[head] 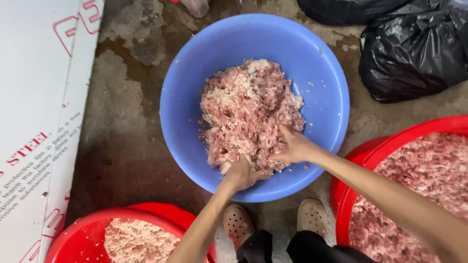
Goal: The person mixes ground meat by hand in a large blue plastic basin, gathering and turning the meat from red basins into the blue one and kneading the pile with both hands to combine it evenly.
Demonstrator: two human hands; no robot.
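Head view: mince (248, 109) heaps inside the blue basin (195, 73) on the floor (117, 146). Left hand (239, 175) digs into its near edge, fingers buried, state unclear. Right hand (295, 147) presses beside, fingers together. Red basins (390, 146) flank the blue basin.

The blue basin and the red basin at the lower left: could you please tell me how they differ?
The blue basin shows whole, while the red basin is cut off by the picture's edge. Both hands, left and right, press into the blue basin's pink minced meat; the red basin's paler mince lies untouched. Both are round plastic basins on the floor.
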